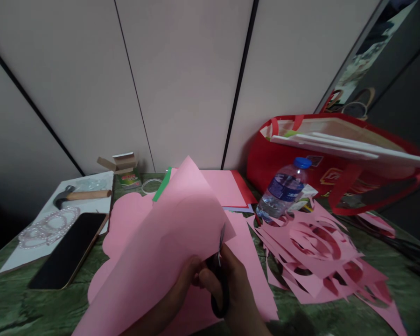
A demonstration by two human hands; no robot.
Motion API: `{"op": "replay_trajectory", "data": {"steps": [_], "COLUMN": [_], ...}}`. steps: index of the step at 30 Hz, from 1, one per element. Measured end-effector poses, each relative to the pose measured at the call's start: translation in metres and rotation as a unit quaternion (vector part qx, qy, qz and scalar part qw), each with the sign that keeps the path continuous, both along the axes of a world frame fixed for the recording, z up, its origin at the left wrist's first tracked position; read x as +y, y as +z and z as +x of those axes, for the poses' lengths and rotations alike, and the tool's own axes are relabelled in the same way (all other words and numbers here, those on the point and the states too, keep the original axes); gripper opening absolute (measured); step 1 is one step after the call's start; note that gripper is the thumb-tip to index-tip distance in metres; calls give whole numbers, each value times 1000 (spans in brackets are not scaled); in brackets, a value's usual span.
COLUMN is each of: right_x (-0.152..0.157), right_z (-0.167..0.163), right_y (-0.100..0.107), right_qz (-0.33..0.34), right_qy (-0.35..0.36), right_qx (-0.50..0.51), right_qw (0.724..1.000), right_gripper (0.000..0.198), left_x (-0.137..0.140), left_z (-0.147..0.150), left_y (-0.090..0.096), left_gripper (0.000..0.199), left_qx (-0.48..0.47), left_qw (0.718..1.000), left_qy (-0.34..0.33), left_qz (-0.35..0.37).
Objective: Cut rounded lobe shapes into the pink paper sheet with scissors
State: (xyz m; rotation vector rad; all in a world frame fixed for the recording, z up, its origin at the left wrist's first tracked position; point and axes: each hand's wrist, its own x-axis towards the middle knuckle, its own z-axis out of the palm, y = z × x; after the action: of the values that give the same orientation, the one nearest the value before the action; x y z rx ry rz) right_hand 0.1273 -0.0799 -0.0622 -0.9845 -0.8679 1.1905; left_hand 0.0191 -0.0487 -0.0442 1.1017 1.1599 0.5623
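A large pink paper sheet [168, 233] is raised and tilted in front of me, its upper corner pointing toward the wall. My left hand [191, 273] pinches its lower edge. Black-handled scissors [221, 289] are in my right hand [234, 275], fingers through the loops. Their blades rise at the sheet's right edge and touch the paper. Below lie more flat pink sheets [255, 270], and to the left a pink scalloped paper shape [124, 219], partly hidden by the raised sheet.
Pink paper offcuts [315, 252] pile up at right, beside a water bottle [283, 186] and a red bag [266, 154]. Leftward are a phone [70, 252], a hammer [84, 195], bead strings [51, 226] and a small opened box [128, 177]. A wall stands behind.
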Motion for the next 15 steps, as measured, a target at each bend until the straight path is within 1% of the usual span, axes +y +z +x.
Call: {"op": "replay_trajectory", "data": {"steps": [4,6,8,9,11,15], "right_x": [0,1,1,1,1,2], "right_z": [0,-1,-1,-1,-1,2], "right_y": [2,2,1,0,-3,-2], "right_qz": [-4,-7,-8,-10,-10,21], "right_qy": [-9,-11,-9,-10,-7,6], "right_qx": [-15,-18,-18,-17,-17,-6], "right_qw": [1000,1000,1000,1000,1000,1000], "right_gripper": [29,29,29,28,27,28], "left_x": [1,3,6,7,9,10], "left_z": [2,2,0,-2,-6,-13], "left_y": [6,3,-3,-7,-13,-20], "left_gripper": [36,36,36,35,31,20], "left_qx": [-6,-4,-10,-19,-47,-58], "left_qw": [1000,1000,998,996,993,990], "left_qy": [-12,-21,-35,-43,-20,77], "left_qz": [-16,-23,-52,-79,-104,-107]}}
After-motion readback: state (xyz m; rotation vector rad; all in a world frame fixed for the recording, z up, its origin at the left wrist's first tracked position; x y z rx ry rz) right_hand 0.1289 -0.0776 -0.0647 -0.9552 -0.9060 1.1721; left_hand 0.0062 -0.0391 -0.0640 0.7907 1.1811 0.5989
